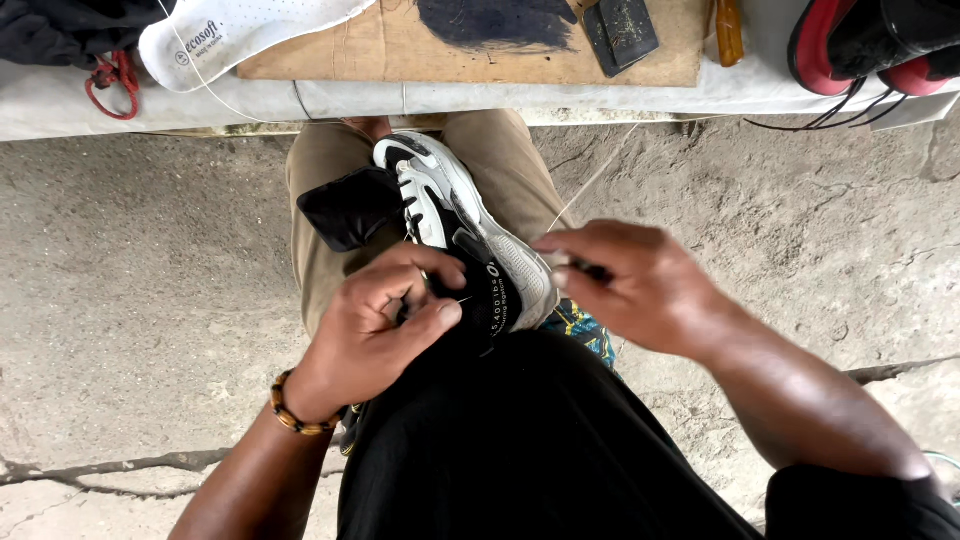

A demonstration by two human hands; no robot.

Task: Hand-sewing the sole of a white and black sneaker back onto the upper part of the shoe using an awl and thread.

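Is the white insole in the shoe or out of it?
Out. The white insole lies on the bench, apart from the shoe held on the lap by both hands.

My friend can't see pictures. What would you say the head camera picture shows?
A person's left hand and right hand work on the heel of a black-and-white sneaker resting on their lap, the right pulling a thin thread taut. Beyond lie a wooden board, a white insole and a red-and-black shoe.
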